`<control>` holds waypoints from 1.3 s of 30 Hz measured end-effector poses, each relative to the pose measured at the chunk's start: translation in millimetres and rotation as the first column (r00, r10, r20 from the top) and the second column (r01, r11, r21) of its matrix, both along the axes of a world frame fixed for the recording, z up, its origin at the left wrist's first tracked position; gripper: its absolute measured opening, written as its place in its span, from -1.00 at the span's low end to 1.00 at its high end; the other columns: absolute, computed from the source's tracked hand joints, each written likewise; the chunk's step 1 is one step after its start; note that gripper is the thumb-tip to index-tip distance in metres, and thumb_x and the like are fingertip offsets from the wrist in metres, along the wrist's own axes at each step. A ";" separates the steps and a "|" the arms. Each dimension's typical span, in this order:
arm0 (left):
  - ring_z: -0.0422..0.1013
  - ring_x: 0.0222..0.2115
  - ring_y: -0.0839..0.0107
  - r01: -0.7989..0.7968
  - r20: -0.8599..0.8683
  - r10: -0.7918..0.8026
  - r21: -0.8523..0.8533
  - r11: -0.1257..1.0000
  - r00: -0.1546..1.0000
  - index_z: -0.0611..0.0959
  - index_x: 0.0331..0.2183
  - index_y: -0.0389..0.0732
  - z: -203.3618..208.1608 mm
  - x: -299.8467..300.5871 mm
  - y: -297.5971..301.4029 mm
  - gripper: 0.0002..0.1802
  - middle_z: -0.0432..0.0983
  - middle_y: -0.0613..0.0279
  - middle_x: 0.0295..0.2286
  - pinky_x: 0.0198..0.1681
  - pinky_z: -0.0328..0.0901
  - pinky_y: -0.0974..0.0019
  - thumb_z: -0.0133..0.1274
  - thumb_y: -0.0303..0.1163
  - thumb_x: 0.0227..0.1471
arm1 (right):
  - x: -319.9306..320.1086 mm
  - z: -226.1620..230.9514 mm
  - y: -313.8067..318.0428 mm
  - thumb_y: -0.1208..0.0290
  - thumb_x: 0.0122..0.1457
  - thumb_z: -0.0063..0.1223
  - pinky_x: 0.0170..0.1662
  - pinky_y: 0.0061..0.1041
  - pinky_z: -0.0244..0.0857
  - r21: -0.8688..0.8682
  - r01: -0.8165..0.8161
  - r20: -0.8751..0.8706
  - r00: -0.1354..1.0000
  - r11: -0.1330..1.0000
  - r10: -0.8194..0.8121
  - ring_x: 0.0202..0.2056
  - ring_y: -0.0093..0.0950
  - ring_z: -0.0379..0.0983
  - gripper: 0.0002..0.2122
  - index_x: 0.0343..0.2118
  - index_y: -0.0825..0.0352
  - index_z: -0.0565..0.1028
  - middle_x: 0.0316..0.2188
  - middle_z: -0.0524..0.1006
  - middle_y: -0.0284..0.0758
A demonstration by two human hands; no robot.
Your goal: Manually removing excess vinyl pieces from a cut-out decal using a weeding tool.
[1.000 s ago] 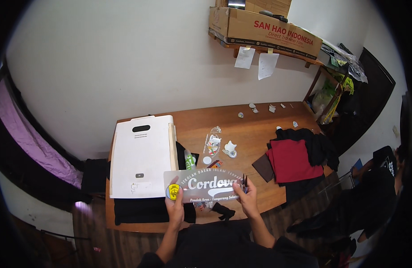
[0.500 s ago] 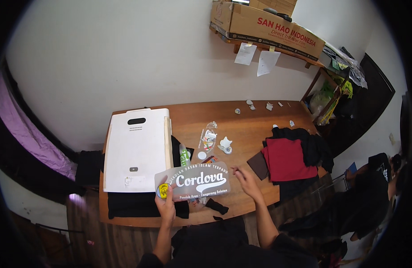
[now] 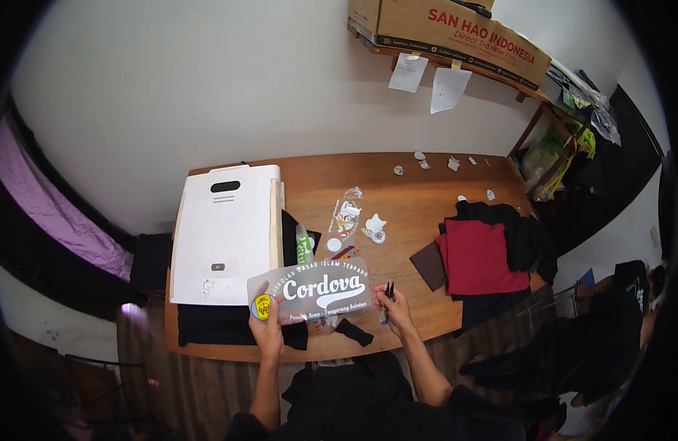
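A clear transfer film sheet with white lettering and a yellow badge is held up over the table's front. My left hand grips its lower left corner, the thumb on the front. At the sheet's right edge my right hand is closed around a slim dark tool with a pointed upper end; its exact kind is too small to make out. Behind the sheet lie a white round sticker, a printed clear film piece and a white cut-out.
On the wooden table, a white heat press stands left over black cloth. Folded red cloth and black clothes lie right. Small scraps line the back. A cardboard box sits on a shelf. Another person is at right.
My right hand has come in to the sheet's right edge, and the dark tool now shows plainly in it. The sheet in my left hand has shifted slightly left and up.
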State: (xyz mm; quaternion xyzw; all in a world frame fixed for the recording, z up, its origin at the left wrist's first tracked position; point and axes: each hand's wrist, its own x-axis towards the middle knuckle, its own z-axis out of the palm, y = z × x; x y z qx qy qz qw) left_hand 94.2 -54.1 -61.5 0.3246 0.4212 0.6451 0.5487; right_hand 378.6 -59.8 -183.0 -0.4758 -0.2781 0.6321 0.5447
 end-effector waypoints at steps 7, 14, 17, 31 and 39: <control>0.48 -0.56 0.36 -0.060 -0.019 0.060 -0.005 0.998 0.998 0.19 0.03 -0.33 14.4 18.9 -0.5 -0.55 0.45 -0.04 -0.31 -0.56 0.44 0.43 -0.18 -0.43 0.11 | 4.1 40.1 22.8 0.21 0.25 -0.38 0.03 -0.31 0.15 0.131 -0.114 -0.206 0.969 0.985 0.140 0.04 -0.36 0.22 -0.66 -0.05 0.36 0.23 -0.01 0.30 -0.14; 0.48 -0.52 0.32 -0.122 -0.010 0.122 -0.041 0.992 0.992 0.18 0.05 -0.30 12.0 43.9 -3.6 -0.54 0.44 -0.05 -0.30 -0.53 0.46 0.39 -0.18 -0.43 0.11 | 19.0 49.5 22.2 0.11 0.24 -0.44 -0.13 -0.38 0.26 -0.033 -0.178 -0.672 0.733 0.984 0.110 -0.11 -0.43 0.35 -0.60 0.00 0.29 0.20 0.06 0.22 -0.13; 0.48 -0.49 0.33 -0.057 -0.010 0.057 -0.106 0.993 0.998 0.22 0.03 -0.30 -3.4 54.7 -3.1 -0.54 0.43 -0.02 -0.29 -0.52 0.46 0.35 -0.14 -0.42 0.10 | 25.9 34.3 24.7 0.05 0.22 -0.39 -0.66 -0.65 0.16 -0.049 -0.365 -0.464 0.832 0.930 0.303 -0.72 -0.68 0.10 -0.57 0.02 0.27 0.16 -0.02 0.30 -0.14; 0.45 -0.43 0.40 -0.120 -0.119 0.078 -0.399 0.909 0.990 0.38 -0.07 -0.24 -119.3 79.4 -51.2 -0.61 0.42 0.20 -0.32 -0.50 0.44 0.39 0.00 -0.36 0.03 | 17.4 -45.4 20.3 0.42 0.04 0.10 -0.77 -0.78 -0.11 -0.345 -0.489 -0.509 0.815 0.801 0.278 -0.79 -0.77 0.03 -0.84 -0.42 0.18 0.31 -0.64 0.30 -0.54; 0.36 -0.30 0.45 -0.471 -0.324 0.391 -0.224 0.853 0.862 0.09 0.08 -0.19 -163.9 45.7 -76.1 -0.32 0.33 0.09 -0.22 -0.32 0.39 0.37 0.06 -0.38 -0.01 | 8.1 -114.9 88.8 0.24 -0.07 0.19 -0.54 -0.50 0.25 -0.021 -0.199 0.595 0.785 0.980 0.172 -0.56 -0.47 0.39 -0.66 -0.36 0.39 0.37 -0.54 0.45 -0.27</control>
